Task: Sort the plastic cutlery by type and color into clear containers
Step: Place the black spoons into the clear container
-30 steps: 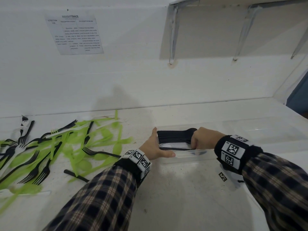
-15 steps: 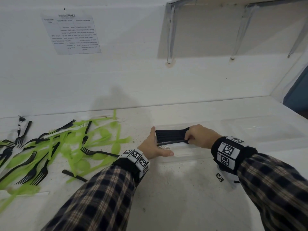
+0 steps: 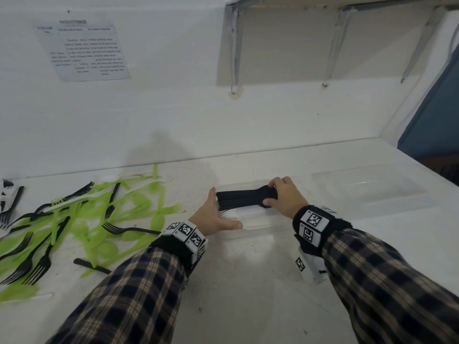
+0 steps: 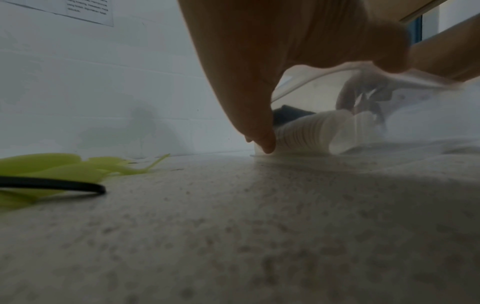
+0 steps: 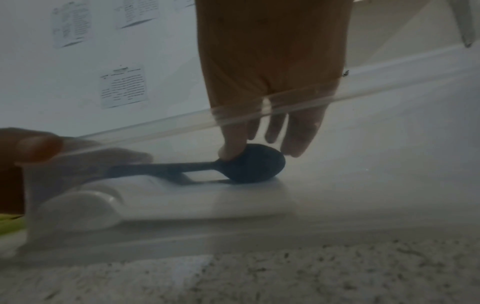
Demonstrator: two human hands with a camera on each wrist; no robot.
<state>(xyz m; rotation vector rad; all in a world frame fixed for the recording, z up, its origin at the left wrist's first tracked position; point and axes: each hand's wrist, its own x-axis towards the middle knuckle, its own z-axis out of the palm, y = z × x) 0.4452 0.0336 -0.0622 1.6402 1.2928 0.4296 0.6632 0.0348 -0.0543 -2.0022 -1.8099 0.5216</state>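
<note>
A stack of black spoons (image 3: pixel 243 199) lies lengthwise in a clear container (image 3: pixel 263 228), over a stack of white spoons (image 3: pixel 229 214). My right hand (image 3: pixel 285 197) grips the stack at its bowl end; in the right wrist view the thumb presses on the top black spoon (image 5: pixel 255 164) with my right hand (image 5: pixel 259 148) reaching down over the container rim (image 5: pixel 363 90). My left hand (image 3: pixel 216 217) lies flat against the container's left end, fingers straight and thumb along the front. In the left wrist view my left hand (image 4: pixel 259 92) touches the table beside the white spoons (image 4: pixel 303 133).
Loose green cutlery (image 3: pixel 119 214) and black forks (image 3: pixel 32 264) are scattered over the left of the white counter. A second clear container (image 3: pixel 367 187) stands at the right by the wall. Shelf brackets (image 3: pixel 233 50) hang above. A printed sheet (image 3: pixel 84 50) is on the wall.
My right hand has shifted its hold on the bowl end and brought the black spoon stack lower, onto the white spoons. My left hand stays at the container's left end.
</note>
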